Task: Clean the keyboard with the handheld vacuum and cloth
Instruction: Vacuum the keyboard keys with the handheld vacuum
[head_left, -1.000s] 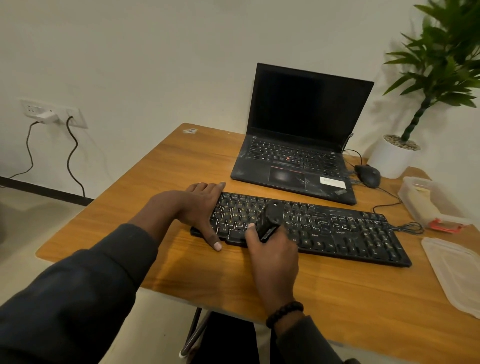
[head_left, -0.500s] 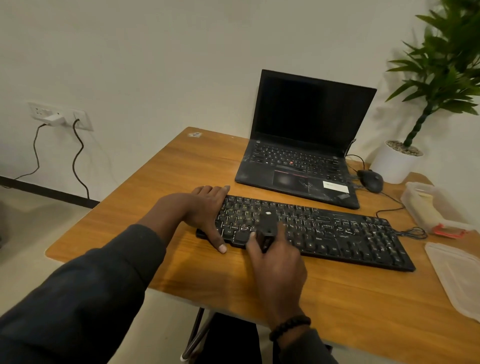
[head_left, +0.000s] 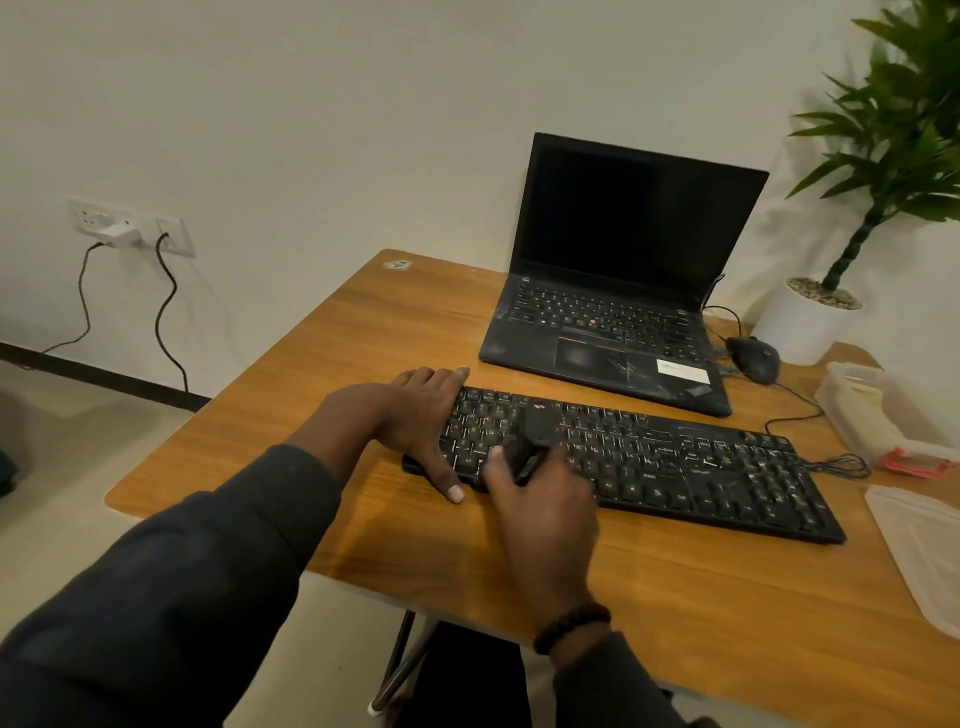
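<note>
A black wired keyboard (head_left: 675, 467) lies across the wooden table (head_left: 363, 338). My right hand (head_left: 545, 499) grips a small black handheld vacuum (head_left: 530, 436), whose front end lies on the keys in the keyboard's left part. My left hand (head_left: 421, 415) rests flat on the keyboard's left end, fingers straight along its far-left edge and thumb at its front corner. No cloth is in view.
An open black laptop (head_left: 618, 291) stands behind the keyboard, a black mouse (head_left: 756, 357) to its right. A potted plant (head_left: 810, 322) fills the far right corner. A clear plastic box (head_left: 878, 410) and a lid (head_left: 930, 551) lie at the right edge.
The vacuum has slid a little to the left along the keys and turned to point away from me. The left hand has stayed on the keyboard's end. The view has tilted slightly.
</note>
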